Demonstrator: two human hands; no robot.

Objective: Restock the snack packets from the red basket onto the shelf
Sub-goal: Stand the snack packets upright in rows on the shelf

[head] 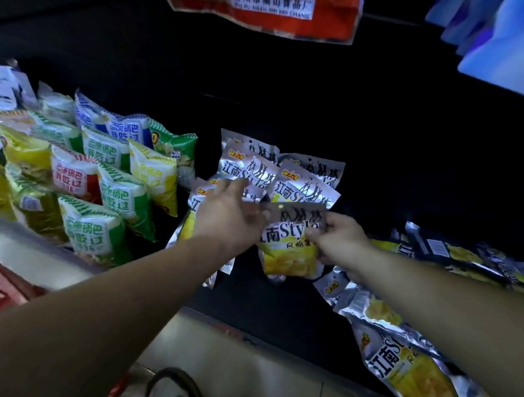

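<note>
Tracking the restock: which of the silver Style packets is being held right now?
The front silver packet, pinched at its right edge by the right hand; the others lie on the shelf.

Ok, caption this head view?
Right hand holds a silver packet, left hand at its corner, before matching packets on the shelf.

Glossy silver foil snack packets, shiny plastic green and yellow bags, red plastic basket

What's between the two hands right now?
In the head view, one silver-and-yellow snack packet fills the gap. The right hand pinches its right edge. The left hand is at its upper left, but its hold is too blurred to tell.
</note>
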